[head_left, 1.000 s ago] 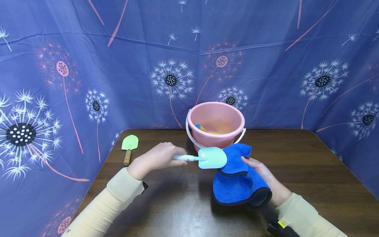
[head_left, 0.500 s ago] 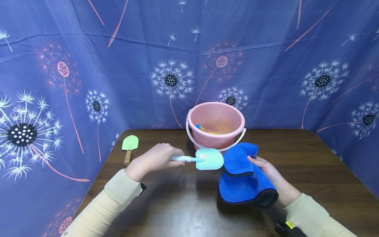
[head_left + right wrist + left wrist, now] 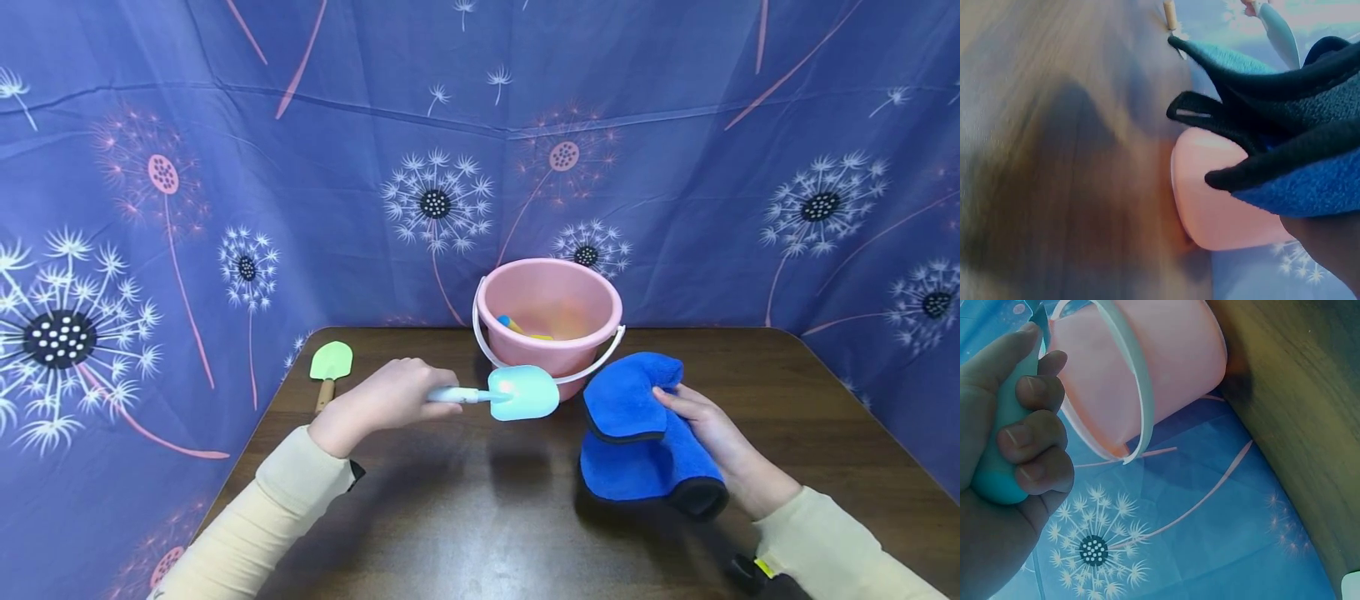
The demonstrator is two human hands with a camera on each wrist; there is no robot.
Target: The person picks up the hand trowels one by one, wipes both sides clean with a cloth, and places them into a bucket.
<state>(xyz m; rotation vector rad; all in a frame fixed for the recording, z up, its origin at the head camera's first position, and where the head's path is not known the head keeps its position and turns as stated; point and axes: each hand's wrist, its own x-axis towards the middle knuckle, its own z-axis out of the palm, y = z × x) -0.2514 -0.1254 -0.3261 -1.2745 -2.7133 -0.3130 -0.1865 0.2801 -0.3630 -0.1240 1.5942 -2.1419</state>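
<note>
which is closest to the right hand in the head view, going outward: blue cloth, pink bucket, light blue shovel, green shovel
1. blue cloth: held in the right hand itself, right of centre.
2. pink bucket: behind the cloth, at the table's back edge.
3. light blue shovel: its blade hangs in front of the bucket, held by the left hand.
4. green shovel: far left, lying on the table.

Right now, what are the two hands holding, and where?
The left hand grips the light blue shovel by its handle. The right hand holds the folded blue cloth from underneath.
</note>
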